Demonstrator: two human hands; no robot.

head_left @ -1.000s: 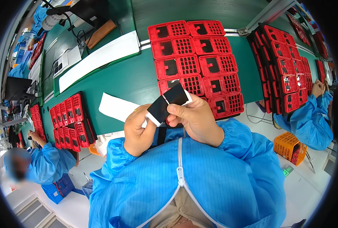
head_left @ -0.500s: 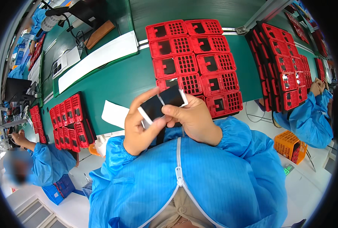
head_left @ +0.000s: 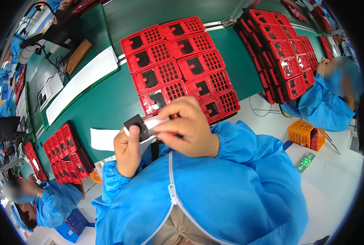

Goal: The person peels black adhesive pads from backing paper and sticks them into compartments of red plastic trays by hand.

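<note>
My left hand (head_left: 128,150) pinches a small dark, flat rectangular panel (head_left: 135,121), thumb on top, in front of my chest. To its right, my right hand (head_left: 192,130) is closed on a pale, shiny flat piece (head_left: 152,122) that touches or overlaps the panel's right side. Motion smears this piece and the fingertips, so whether it is a film or a second panel cannot be told. Just beyond my hands lie red trays (head_left: 197,70) with grid openings in two columns, and my right hand covers part of the nearest ones.
Stacked red trays (head_left: 286,47) stand at the right, and more red trays (head_left: 63,143) at the left. A white sheet (head_left: 102,140) lies by the green table's (head_left: 104,98) near edge. Co-workers in blue sit on both sides. An orange basket (head_left: 299,132) is on the right.
The view has shifted, and the trays now appear further left. My hands held two dark panels side by side; now one dark panel shows in the left and a pale piece in the right.
</note>
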